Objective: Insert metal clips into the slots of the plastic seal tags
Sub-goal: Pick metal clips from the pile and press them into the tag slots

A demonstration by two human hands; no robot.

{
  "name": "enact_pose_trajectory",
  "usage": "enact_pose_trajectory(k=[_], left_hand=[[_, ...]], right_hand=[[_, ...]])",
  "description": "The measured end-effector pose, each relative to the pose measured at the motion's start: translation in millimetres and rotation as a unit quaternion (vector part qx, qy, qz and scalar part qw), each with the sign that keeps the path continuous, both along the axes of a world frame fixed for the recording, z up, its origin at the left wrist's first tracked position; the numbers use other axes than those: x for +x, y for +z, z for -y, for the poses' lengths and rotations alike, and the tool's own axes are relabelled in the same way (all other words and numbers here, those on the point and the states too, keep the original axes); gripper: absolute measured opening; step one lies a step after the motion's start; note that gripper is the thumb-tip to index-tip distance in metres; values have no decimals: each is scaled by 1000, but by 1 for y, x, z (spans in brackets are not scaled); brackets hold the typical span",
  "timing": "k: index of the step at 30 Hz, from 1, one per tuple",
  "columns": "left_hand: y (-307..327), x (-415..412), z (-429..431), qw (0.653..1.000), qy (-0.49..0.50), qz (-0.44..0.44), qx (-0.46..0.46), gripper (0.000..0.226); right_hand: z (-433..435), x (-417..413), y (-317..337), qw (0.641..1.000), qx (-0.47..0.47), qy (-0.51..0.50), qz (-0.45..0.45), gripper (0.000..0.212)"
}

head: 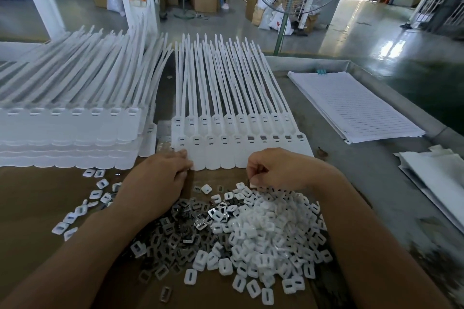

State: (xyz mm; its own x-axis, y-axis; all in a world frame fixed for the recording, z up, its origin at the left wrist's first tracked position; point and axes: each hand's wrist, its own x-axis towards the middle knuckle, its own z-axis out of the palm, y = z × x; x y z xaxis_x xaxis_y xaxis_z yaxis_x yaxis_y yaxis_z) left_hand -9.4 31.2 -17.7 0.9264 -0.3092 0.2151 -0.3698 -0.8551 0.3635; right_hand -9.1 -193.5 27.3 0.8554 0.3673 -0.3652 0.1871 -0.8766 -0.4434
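I'm watching thru the head cam. L hand (160,178) is lying w/ its fingers on the near-left corner of the seal tag strip (241,155), pinning it to the cardboard surface (37,195); it's gripping nothing that I can see. R hand (278,168) is hovering at the far edge of the loose heap, fingers curled, tips pinched together. Can't tell if a clip is betw. them, it's too small to make out.

The metal clips (175,233) are lying in a grey heap betw. the forearms, running on the right into a heap of white plastic caps (271,228). The strip is sitting just beyond both hands, flat heads toward me, tails pointing away. The slots (275,137) on its right half are showing grey, prob. clips already in; the left ones are showing white.

Handling, as I'm judging it:
- Clips: tiny, light, stiff stamped metal, prob. slick and hooking into each other in the heap. I'm thinking thumb + forefinger on the two outer edges, lifting one clear, keeping it flat to the slot.
- Tags: light, bendy plastic, likely sliding on cardboard under a push. So I'm wanting the L hand pressing on the wide flat head next to the slot, never on the floppy tails.
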Motion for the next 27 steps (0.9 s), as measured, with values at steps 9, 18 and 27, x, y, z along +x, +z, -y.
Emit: enact_pose_trajectory(k=[9, 18, 27], left_hand=[[2, 1, 0, 1000, -1, -3, -5, 31], [0, 2, 0, 1000, -5, -5, 0, 32], [-1, 1, 0, 1000, -16, 9, -3, 29]], right_hand=[[11, 11, -5, 969, 175, -153, 84, 22], [10, 37, -25, 924, 227, -214, 221, 19], [4, 49, -39, 929, 177, -229, 233, 17]])
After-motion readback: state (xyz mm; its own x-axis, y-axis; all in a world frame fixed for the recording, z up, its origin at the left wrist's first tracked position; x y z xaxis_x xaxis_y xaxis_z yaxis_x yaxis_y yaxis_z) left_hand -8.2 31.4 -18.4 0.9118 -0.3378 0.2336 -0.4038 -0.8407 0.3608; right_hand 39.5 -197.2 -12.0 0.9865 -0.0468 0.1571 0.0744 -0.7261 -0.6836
